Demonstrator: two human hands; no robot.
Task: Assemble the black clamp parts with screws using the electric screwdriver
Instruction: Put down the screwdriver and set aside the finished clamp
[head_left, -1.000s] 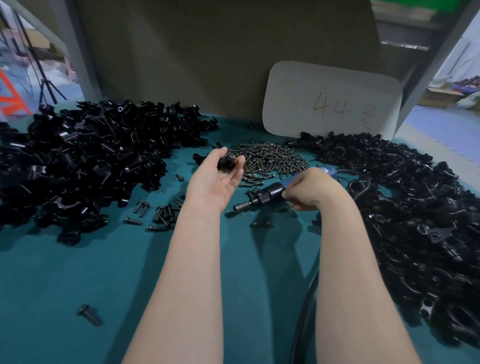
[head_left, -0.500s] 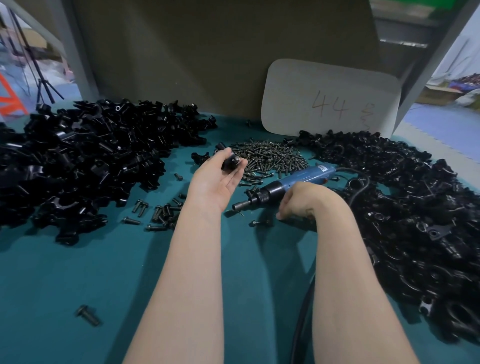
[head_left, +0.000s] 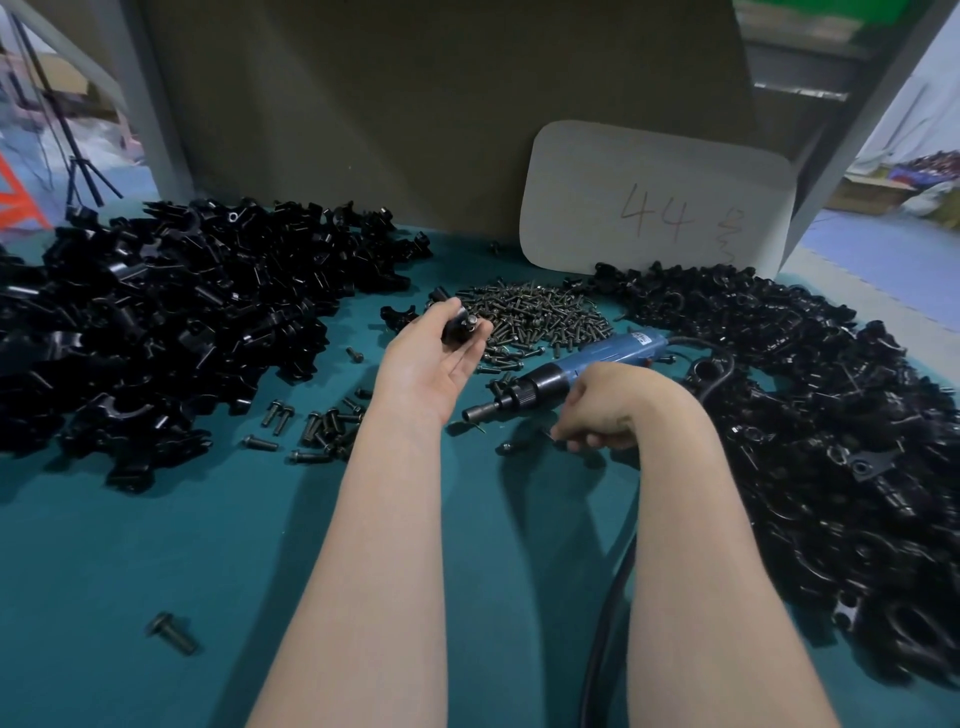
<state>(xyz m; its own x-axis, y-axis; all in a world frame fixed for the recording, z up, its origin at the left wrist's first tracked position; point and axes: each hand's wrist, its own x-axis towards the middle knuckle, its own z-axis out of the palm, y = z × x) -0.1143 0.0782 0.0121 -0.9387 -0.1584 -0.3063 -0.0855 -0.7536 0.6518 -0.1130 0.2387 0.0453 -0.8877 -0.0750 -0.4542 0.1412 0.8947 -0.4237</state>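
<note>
Our left hand (head_left: 431, 364), fingers curled round a glossy black clamp part (head_left: 456, 328), just left of the blue cylindrical electric screwdriver (head_left: 576, 364) on the teal mat (head_left: 156, 545); our right hand (head_left: 615, 410) just before it, fingertips (head_left: 566, 434) pinching a small dark screw (head_left: 549, 432); screw heap (head_left: 535, 312) behind it

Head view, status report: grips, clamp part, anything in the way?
Left grip holds clamp part. Right grip pinches loose screw on mat. Electric screwdriver lies free behind it. Nothing blocking.

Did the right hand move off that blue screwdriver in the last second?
Yes. The right hand slid toward the person, off the blue screwdriver, away from the screw pile.
</note>
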